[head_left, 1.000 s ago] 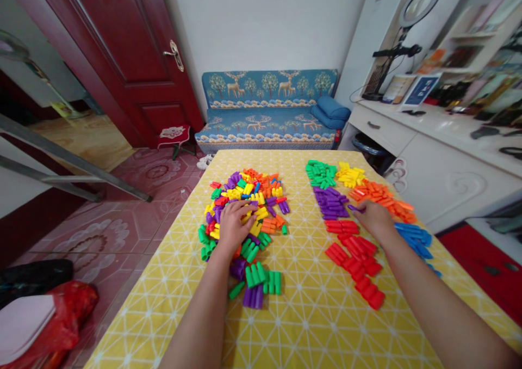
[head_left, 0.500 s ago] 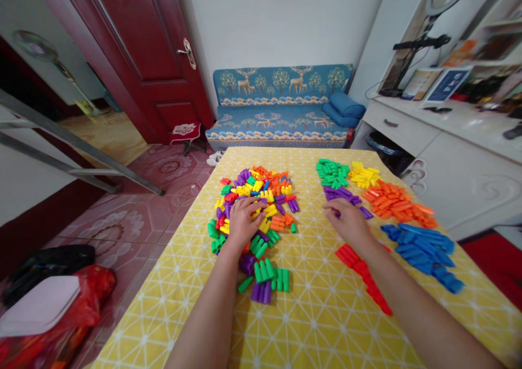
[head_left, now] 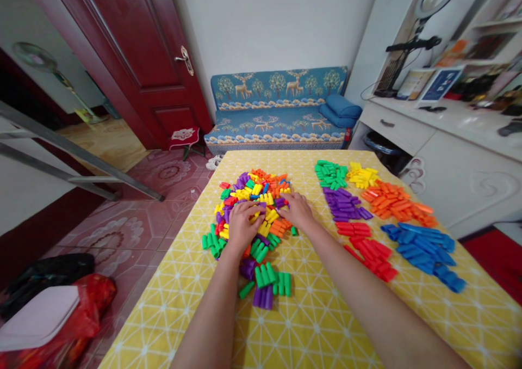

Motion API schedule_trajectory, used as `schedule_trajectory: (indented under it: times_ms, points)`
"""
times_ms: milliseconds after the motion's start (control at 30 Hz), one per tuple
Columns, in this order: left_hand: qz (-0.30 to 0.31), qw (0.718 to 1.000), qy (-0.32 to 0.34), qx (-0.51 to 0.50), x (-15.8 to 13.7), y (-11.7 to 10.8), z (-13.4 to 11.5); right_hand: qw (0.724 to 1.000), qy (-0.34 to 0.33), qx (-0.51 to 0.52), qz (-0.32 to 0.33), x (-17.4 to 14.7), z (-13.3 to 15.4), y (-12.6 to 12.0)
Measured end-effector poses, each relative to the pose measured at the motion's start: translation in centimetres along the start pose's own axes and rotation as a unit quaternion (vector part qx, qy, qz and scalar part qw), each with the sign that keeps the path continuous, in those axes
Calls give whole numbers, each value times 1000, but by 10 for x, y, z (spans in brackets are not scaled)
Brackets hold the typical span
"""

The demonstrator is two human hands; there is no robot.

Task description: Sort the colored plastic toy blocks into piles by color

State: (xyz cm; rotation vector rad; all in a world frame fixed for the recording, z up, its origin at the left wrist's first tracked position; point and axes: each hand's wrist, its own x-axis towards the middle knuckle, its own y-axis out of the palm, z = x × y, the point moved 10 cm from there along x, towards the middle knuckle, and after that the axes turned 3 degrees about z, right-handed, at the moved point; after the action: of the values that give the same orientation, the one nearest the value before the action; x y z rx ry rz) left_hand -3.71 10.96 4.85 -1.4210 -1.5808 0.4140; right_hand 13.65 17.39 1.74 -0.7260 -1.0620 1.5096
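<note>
A mixed pile of coloured plastic building pieces (head_left: 267,199), shaped like short joined tubes, lies on the left half of the table. My left hand (head_left: 243,225) rests over the middle of this pile, fingers curved but apart, with yellow and purple pieces at the fingertips. At the pile's right edge, my right hand (head_left: 298,210) reaches in with fingers spread beside purple and orange pieces. Nothing shows gripped in either hand, though some fingertips are hidden among the pieces. Green pieces (head_left: 265,274) and a purple piece (head_left: 263,297) lie at the near end.
Single-colour groups lie on the right: green (head_left: 331,174), yellow (head_left: 362,175), purple (head_left: 345,204), orange (head_left: 397,201), red (head_left: 373,254) and blue (head_left: 424,252). A patterned yellow cloth (head_left: 310,325) covers the table. Beyond stands a blue sofa (head_left: 277,118); a white cabinet (head_left: 460,167) borders the right.
My right hand has moved left from the purple group to the mixed pile, uncovering purple and red pieces. My left hand stays over the pile. The view has shifted slightly.
</note>
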Motion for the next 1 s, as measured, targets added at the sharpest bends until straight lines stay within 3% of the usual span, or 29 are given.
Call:
schedule_trajectory:
  times_ms: [133, 267, 433, 533, 667, 733, 867, 1000]
  points:
    - [4, 1000, -3, -3, 0, 0, 0, 999, -8, -29, 36, 0, 9, 9]
    - [7, 1000, -11, -7, 0, 0, 1, 999, -26, -25, 11, -6, 11, 8]
    - [5, 1000, -9, 0, -1, 1, -1, 989, -79, 121, 13, -17, 15, 17]
    - [9, 1000, 4, 2, -1, 1, -3, 962, -89, 259, -9, -26, 13, 17]
    - [42, 999, 22, 4, 1, 1, -6, 887, -29, 462, -8, -38, -1, 25]
    - [63, 997, 32, 9, 1, -1, -12, 857, -14, 515, 1, -44, -2, 28]
    - [81, 994, 68, 15, 2, -6, -34, 841, -48, 539, 9, -53, 9, 25]
    - [116, 986, 111, -47, -1, 4, -61, 846, -78, 527, 22, -59, 19, 24]
